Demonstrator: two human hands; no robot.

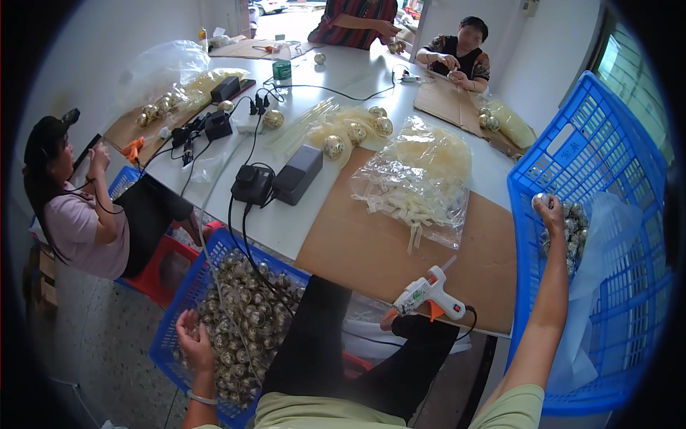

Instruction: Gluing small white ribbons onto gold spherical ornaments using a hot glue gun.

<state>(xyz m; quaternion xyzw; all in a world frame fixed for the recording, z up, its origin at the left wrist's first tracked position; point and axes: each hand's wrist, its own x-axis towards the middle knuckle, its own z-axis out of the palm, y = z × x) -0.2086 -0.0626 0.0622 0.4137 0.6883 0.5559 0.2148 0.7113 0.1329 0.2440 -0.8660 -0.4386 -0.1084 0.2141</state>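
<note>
My right hand (pixel 550 214) reaches over the tall blue crate at the right, its fingers closed round a shiny ball (pixel 542 200). Below that hand, more wrapped gold-and-clear balls (pixel 573 236) lie beside a translucent plastic liner (pixel 607 243). At the lower left, my left hand (pixel 195 342) hovers at the edge of a heap of gold balls (pixel 243 314) in a second blue basket (pixel 166 343). Its fingers are loosely curved and apart, with nothing visible in them. A white glue gun (pixel 429 294) rests on the brown cardboard (pixel 400 250) in front of me.
A clear bag of cream ribbons (pixel 421 171) lies on the cardboard. Left of it stand a dark grey box (pixel 298 175), black adapters (pixel 252 184) and trailing cables. Loose balls (pixel 334 146) and a green bottle (pixel 281 68) are farther back. Co-workers sit around the white table (pixel 279 229).
</note>
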